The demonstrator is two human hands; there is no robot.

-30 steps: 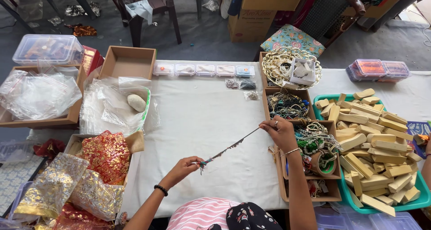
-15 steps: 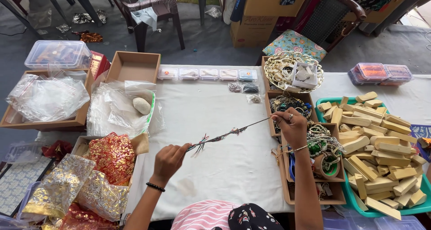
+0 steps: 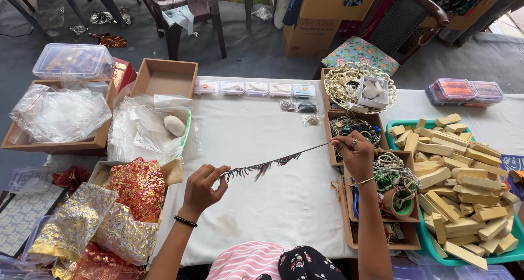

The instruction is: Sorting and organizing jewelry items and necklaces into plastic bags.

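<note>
- The left hand [image 3: 201, 186] pinches one end of a beaded necklace [image 3: 275, 162]; the right hand [image 3: 355, 151] pinches the other.
- The necklace hangs taut above the white surface [image 3: 256, 132], sloping up to the right.
- Since the earlier frame, both hands have moved slightly farther apart, and the necklace is straighter.

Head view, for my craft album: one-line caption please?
Left hand and right hand hold a beaded necklace taut above the white table.

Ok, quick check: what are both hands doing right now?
Left hand: closed, pinching one end of the beaded necklace.
Right hand: closed, pinching the necklace's other end, strand held stretched above the table.
</note>
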